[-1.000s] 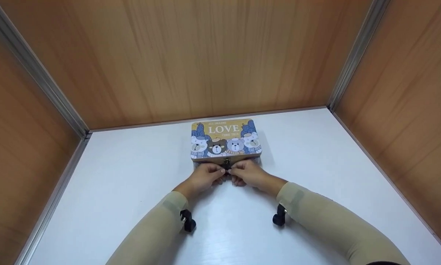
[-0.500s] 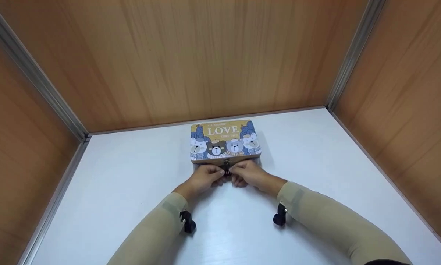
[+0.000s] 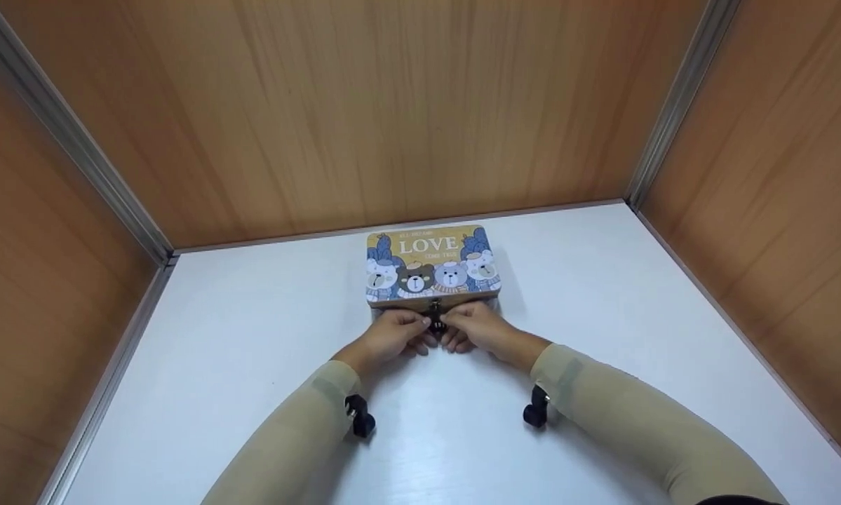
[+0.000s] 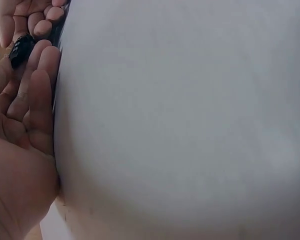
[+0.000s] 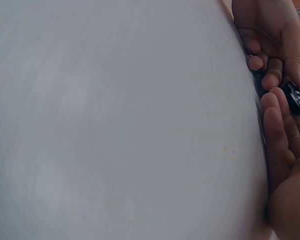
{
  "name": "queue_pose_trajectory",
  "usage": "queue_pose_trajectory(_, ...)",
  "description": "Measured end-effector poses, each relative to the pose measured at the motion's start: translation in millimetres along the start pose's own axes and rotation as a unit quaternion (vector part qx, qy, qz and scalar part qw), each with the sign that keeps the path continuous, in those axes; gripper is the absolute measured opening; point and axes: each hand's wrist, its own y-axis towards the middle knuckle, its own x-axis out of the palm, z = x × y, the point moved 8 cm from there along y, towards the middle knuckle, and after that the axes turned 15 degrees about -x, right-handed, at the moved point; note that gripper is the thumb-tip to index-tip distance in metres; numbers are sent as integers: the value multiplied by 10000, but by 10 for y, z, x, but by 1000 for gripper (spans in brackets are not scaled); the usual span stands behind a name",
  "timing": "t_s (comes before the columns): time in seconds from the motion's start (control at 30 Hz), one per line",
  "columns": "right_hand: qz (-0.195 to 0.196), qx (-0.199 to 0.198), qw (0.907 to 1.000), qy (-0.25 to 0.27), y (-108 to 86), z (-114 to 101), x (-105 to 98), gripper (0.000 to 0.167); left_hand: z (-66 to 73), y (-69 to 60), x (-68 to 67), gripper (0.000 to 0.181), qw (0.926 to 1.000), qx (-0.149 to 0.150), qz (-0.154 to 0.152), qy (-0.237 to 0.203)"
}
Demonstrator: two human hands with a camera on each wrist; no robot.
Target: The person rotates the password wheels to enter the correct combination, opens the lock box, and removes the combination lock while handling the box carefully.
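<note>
Just below the centre of the head view, a black combination padlock [image 3: 438,325] hangs at the front clasp [image 3: 435,306] of a bear-printed box [image 3: 433,265], right between the two hands. The left hand [image 3: 393,332] pinches it from the frame's left side, the right hand [image 3: 482,325] from the right — thumbs above, the other fingers curled loosely beneath. At the upper left of the left wrist view, the padlock sits between the thumb and the fingers [image 4: 40,100]; in the right wrist view it shows at the right edge, dials visible, just beyond the right hand's fingertips.
</note>
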Motion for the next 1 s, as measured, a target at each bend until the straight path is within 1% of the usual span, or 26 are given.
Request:
queue_pose_trajectory(0.13,-37,14,10000,59,1,4,10,27,-12,1,-19,36,9999,-108,-8,72)
queue_pose_trajectory(0.27,-28,97,9999,31,-19,14,3,27,-9,3,7,36,9998,-158,-77,82)
queue_pose_trajectory(0.37,28,101,9999,-27,-27,4,-10,25,-9,8,27,35,9998,-147,-94,78)
queue_pose_trajectory(0.5,61,27,10000,-11,-8,-11,-5,25,-14,4,9,30,9999,-104,6,12)
queue_pose_trajectory(0.7,21,-24,10000,-23,0,-6,-4,20,-23,44,6,25,9999,-57,-32,82)
queue_pose_trajectory(0.83,-38,-64,9998,-193,1,0,10,18,-36,47,16,25,9999,-20,-89,50)
queue_pose_trajectory(1.0,-17,-135,9992,-376,8,-26,8,17,-1,40,18,23,9999,49,-109,51)
